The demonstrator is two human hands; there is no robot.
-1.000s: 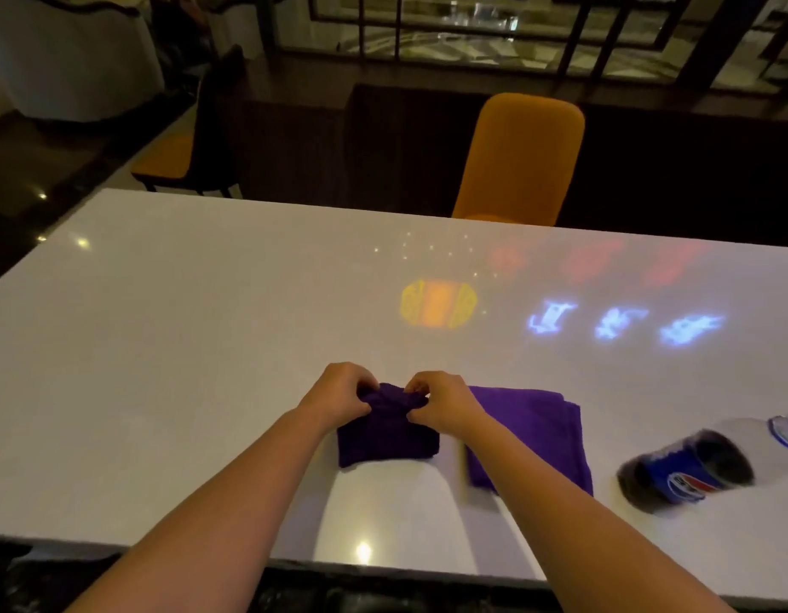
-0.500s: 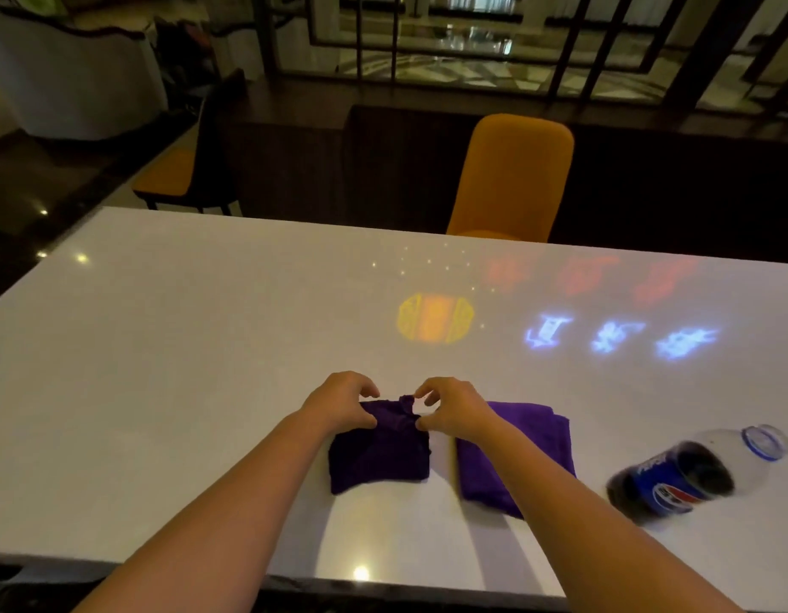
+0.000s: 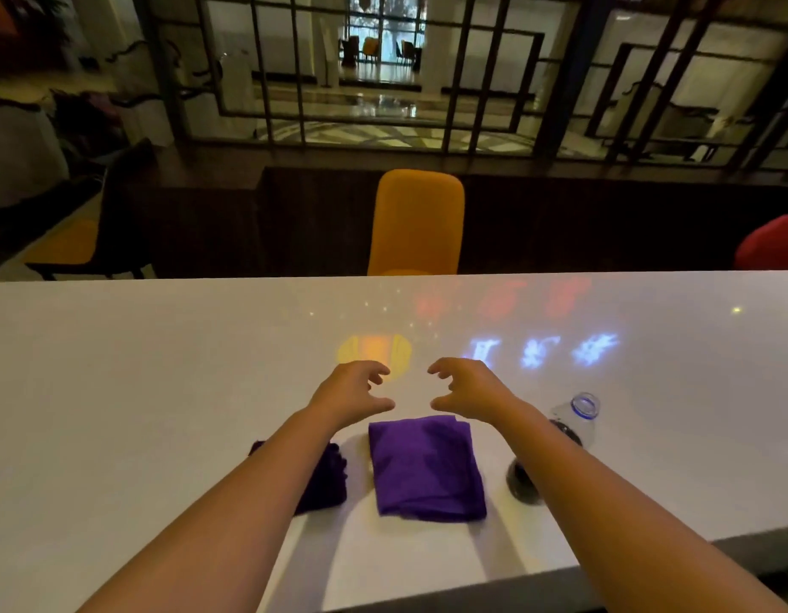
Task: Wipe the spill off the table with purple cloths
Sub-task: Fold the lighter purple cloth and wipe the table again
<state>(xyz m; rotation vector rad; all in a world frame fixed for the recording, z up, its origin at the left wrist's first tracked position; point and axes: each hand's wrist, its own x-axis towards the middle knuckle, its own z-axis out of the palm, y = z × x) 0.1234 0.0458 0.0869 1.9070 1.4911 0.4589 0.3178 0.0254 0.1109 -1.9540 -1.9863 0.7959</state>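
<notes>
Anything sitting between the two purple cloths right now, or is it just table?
Just bare table. In the head view a strip of white surface separates the darker cloth, partly hidden under the left forearm, from the lighter folded cloth; nothing lies in it.

Two purple cloths lie flat on the white counter (image 3: 140, 391). The folded cloth (image 3: 425, 468) rests nearer than both open, empty hands, left hand (image 3: 352, 393) and right hand (image 3: 469, 387). The darker cloth (image 3: 326, 480) is partly hidden under the left forearm.
</notes>
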